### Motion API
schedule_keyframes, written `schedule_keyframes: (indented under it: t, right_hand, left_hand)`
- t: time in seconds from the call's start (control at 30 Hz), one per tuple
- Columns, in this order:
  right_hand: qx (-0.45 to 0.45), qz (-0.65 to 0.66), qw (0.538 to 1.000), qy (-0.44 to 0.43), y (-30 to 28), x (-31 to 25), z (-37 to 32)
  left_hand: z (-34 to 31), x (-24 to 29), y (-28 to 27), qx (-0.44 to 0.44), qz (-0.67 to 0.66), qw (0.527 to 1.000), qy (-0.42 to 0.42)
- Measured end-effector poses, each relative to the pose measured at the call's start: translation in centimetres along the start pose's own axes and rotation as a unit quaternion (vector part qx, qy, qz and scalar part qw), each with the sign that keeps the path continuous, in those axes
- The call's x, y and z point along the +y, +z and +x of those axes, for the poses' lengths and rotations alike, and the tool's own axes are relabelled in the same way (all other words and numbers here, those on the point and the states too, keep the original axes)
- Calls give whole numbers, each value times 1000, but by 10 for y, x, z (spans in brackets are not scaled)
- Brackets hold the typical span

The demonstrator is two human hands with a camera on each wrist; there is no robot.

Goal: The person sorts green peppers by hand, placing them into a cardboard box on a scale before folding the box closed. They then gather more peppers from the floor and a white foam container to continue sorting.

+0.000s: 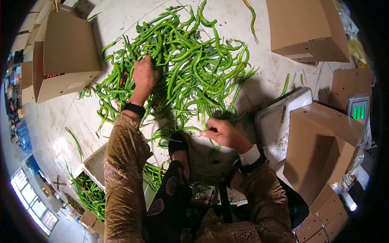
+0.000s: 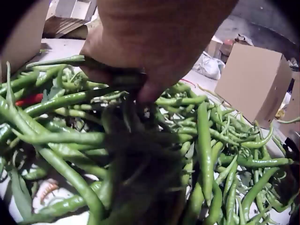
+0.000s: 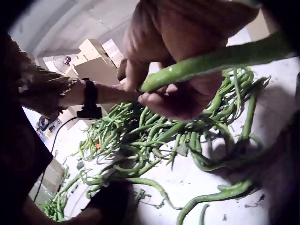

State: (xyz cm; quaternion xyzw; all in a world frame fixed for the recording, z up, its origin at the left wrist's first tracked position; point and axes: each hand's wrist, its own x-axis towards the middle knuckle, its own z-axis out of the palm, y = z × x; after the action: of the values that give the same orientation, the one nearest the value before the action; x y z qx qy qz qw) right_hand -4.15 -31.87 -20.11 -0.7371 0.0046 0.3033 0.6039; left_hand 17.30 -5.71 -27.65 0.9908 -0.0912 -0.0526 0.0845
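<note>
One green pepper is pinched in the right hand, while the left hand apparently grips peppers.

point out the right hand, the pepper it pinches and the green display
right hand [image 1: 227, 134], head view, back of hand
pinched pepper [image 3: 213, 61], right wrist view, visible middle
green display [image 1: 358, 112], head view, lit part

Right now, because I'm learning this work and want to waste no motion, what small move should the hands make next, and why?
Probably ease the right hand toward the pale bin at the person's left: it pinches a long green pepper near one end, and that bin holds similar ones. The left hand is at the loose heap of green peppers.
</note>
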Motion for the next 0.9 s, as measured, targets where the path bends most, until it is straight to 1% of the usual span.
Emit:
schedule_keyframes:
  t: [0.03,0.07,0.1,0.13,0.17,0.2,0.23,0.27,0.3,0.33,0.37,0.4,0.43,0.47,0.5,0.57,0.6,0.63,0.67,0.7,0.73,0.77,0.8,0.83,0.87,0.9]
  right_hand:
    - [79,13,997,16,-1,-1,-1]
    - [104,13,991,79,-17,-2,0]
    - [156,-45,984,67,-29,19,3]
    - [204,41,973,102,-42,20,4]
    - [205,43,972,102,-53,24,7]
    - [276,96,947,133,-63,27,11]
    - [343,149,913,163,-67,30,14]
    - [341,149,914,163,-68,34,18]
    - [343,184,906,164,-67,40,20]
    - [345,218,897,168,-66,47,20]
    - [344,215,898,171,-64,57,22]
    - [347,221,898,156,-61,67,25]
    - [350,228,897,141,-58,72,27]
    - [350,229,898,140,-56,73,30]
    - [354,206,902,135,-56,73,33]
    - [355,183,908,128,-52,77,38]
    - [425,20,901,82,-49,82,40]
    - [484,-142,863,35,-46,86,39]
    - [484,-141,863,34,-45,67,33]
    - [452,-154,878,32,-42,30,25]
    - [418,-165,893,29,-38,-1,19]
    - [313,-52,948,24,-33,-17,15]
    - [200,61,978,17,-26,-32,12]
    - [141,201,968,57,-10,-52,11]
    - [69,360,930,34,10,-52,15]
    - [144,371,917,-12,36,-52,18]
  left_hand:
    - [-3,-2,-9,-2,2,1000,-1]
    - [-6,-7,-19,52,-5,999,-13]
    - [-10,-14,-25,106,-12,994,-25]
    - [-16,-27,-30,130,-107,984,-59]
    - [-21,-33,-37,153,-201,963,-92]
    - [-26,-37,-43,154,-336,919,-139]
    - [-37,-12,-67,194,-374,902,-100]
    - [-40,-3,-72,207,-333,919,-39]
    - [-43,7,-74,217,-293,931,20]
    - [-40,28,-81,232,-224,941,103]
    - [-34,47,-79,228,-163,948,151]
    - [-24,58,-69,176,-134,960,171]
    - [-16,65,-48,111,-55,979,163]
    - [-9,73,-24,69,14,983,169]
    - [-6,74,2,107,24,975,194]
    - [-6,77,16,49,5,975,215]
    - [-10,73,21,52,6,976,211]
    - [-20,82,-6,48,-46,976,206]
    - [-32,90,-33,43,-98,974,201]
    - [-47,93,-54,68,-154,969,182]
    - [-63,93,-62,31,-223,965,137]
    - [-79,94,-68,-6,-292,952,92]
    - [-99,99,-71,-40,-284,953,102]
    - [-118,106,-72,-73,-277,952,111]
    - [-137,115,-70,-62,-320,939,113]
    - [-153,123,-65,-49,-363,924,113]
